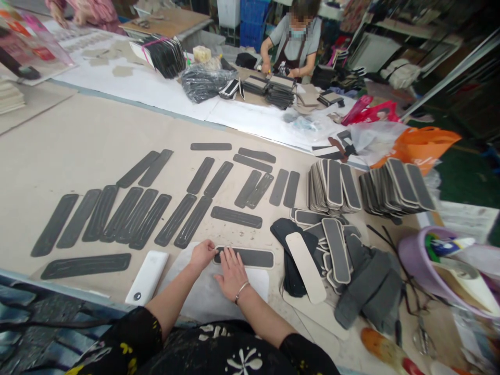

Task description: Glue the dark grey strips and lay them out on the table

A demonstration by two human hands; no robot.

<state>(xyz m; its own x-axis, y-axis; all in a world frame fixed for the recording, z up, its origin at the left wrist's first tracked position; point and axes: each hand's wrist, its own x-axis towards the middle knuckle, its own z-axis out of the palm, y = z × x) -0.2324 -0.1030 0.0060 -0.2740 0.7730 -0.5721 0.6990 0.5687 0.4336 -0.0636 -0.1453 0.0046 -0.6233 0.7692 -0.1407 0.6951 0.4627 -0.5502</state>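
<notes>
A dark grey strip with a pale border [255, 258] lies flat on the table in front of me. My right hand [233, 268] rests on its left part with the fingers laid flat. At the strip's left end, my left hand [203, 254] has its thumb and fingertips pinched together; what is between them is too small to make out. White paper [203, 299] lies under my wrists. Beyond my hands is a single grey strip [236, 217], and rows of similar glossy grey strips [146, 216] spread to the left.
To the right are stacked bordered strips [334, 182], loose dark pieces [371, 281], a pale strip [305, 267] and a purple basket [420, 250]. A white power bank [147, 277] lies near my left forearm. A person [292, 44] works across the table.
</notes>
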